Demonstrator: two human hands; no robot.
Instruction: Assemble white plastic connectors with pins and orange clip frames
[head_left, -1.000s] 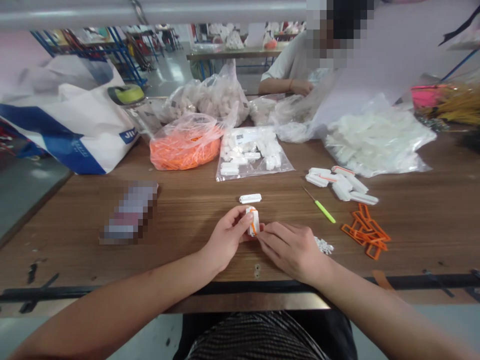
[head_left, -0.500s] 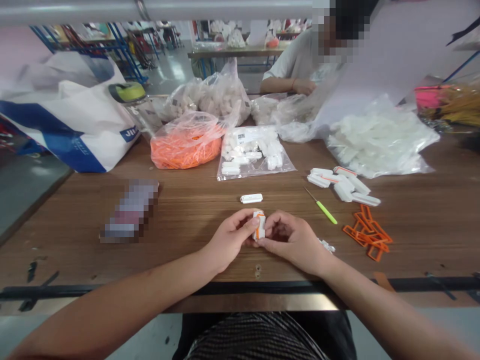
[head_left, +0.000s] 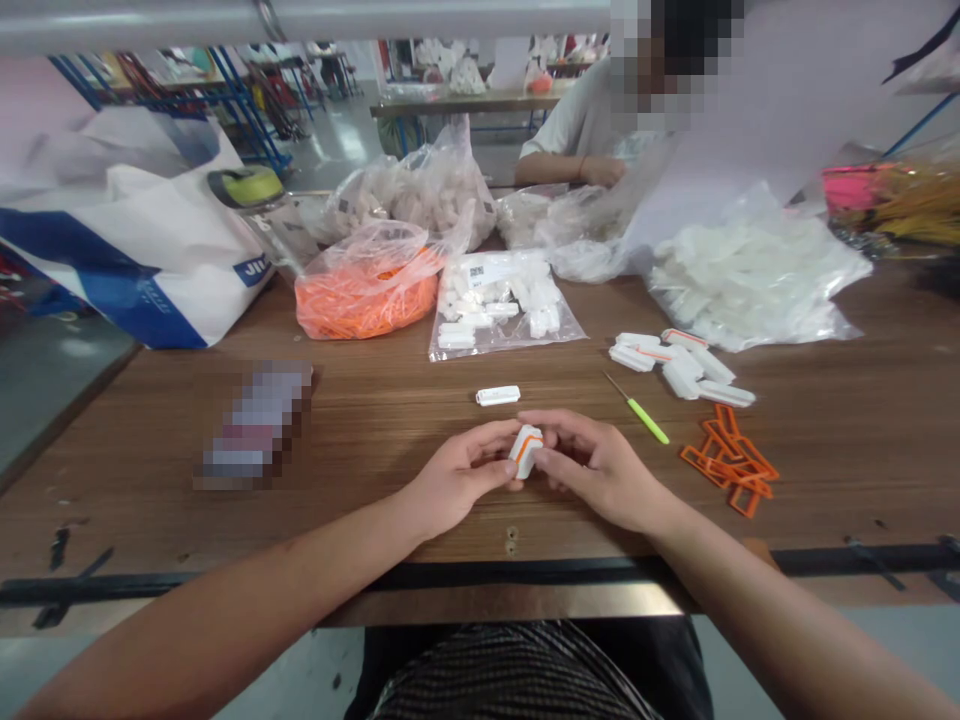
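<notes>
While the left hand [head_left: 457,472] and right hand [head_left: 600,470] meet over the wooden desk [head_left: 360,430], their fingers [head_left: 487,466] sit together and clamp from either side on a white plastic housing [head_left: 526,450] banded with an orange strip. From that housing, a small white plastic clip [head_left: 497,396] lies just ahead, a green-handled pick [head_left: 645,420] lies ahead to the right, orange plastic frames [head_left: 731,465] lie farther right, and a clear bag of white parts [head_left: 499,305] sits well ahead.
</notes>
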